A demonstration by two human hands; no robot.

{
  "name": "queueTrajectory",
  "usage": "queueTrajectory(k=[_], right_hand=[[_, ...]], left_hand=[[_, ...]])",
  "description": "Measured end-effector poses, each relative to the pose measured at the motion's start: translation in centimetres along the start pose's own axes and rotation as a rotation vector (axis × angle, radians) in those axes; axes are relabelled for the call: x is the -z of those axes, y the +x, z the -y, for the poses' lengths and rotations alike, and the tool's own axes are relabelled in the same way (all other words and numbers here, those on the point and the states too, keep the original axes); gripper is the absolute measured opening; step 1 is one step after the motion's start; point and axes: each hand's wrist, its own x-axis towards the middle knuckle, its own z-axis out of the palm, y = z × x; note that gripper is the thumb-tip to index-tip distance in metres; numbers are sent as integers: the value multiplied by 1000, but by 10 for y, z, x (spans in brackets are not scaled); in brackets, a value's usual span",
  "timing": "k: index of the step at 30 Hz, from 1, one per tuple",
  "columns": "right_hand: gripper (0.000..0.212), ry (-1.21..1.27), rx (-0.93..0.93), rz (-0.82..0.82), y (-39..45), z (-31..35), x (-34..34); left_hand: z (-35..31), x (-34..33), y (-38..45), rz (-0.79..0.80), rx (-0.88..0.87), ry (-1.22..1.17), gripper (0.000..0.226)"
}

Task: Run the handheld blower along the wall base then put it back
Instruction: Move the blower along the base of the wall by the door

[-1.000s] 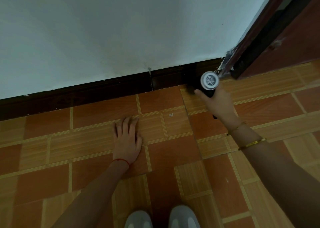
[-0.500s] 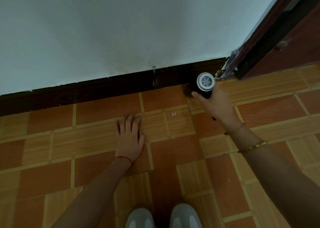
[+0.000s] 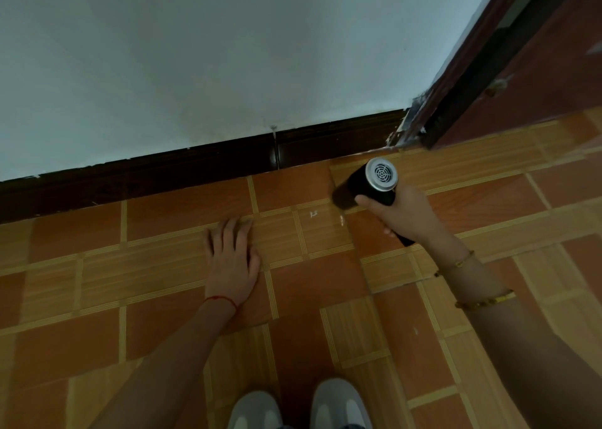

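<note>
The right hand has its fingers curled around the handle of the handheld blower, whose black barrel points left and down at the tiled floor and whose silver grille end faces the camera. The left hand lies flat on the floor, fingers straight and close together, holding nothing. The blower sits right of centre, near the dark skirting board and the door frame at far right.
</note>
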Motion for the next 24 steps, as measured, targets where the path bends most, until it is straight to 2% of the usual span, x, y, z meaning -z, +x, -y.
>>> queueTrajectory(k=[2,5,7,11,14,18,24], right_hand=[[42,19,-30,-61,0,-6,-1],[61,6,-105,-285,5,-16,2],[66,34,-156,-379,10,-20,5],[86,107,-208,-453,25,-19,8],[79,147,-217,-503,37,-12,5],[78,136,-145,-505,46,-5,-6],[74,89,5,-346,44,-14,-21]], left_hand=[[0,0,1,-4,-1,5,53],[-4,2,1,-7,19,5,53],[-12,2,2,-16,71,-3,53],[-35,-2,7,-43,189,-27,51],[-41,-8,12,-37,138,0,52],[-42,-13,14,-12,115,3,55],[-42,-14,13,-26,113,-7,54]])
